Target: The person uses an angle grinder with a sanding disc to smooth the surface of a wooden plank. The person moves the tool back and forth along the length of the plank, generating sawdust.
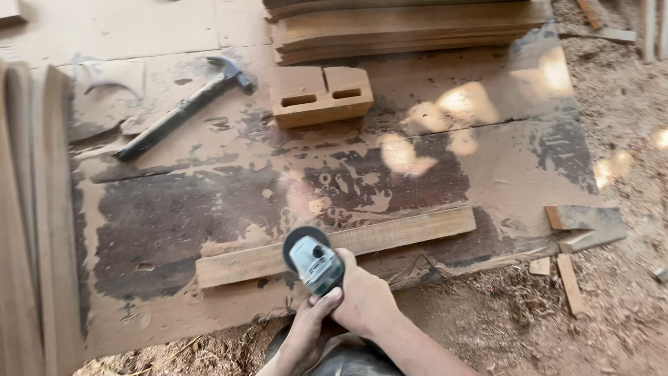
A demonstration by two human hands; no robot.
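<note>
A long flat wooden plank point(390, 233) lies across a worn, dust-covered board point(209, 209). An angle grinder point(313, 261) with a grey head and dark disc guard rests on the plank's middle. My right hand point(365, 296) grips the grinder's body from behind. My left hand point(309, 327) wraps around the tool's rear just below, thumb up against it. Both forearms enter from the bottom edge.
A black claw hammer point(184, 108) lies at the upper left of the board. A wooden block with two slots point(320, 94) sits near the top middle, stacked planks point(403, 28) behind it. More planks point(35, 209) line the left. Offcuts point(581, 226) and sawdust cover the ground right.
</note>
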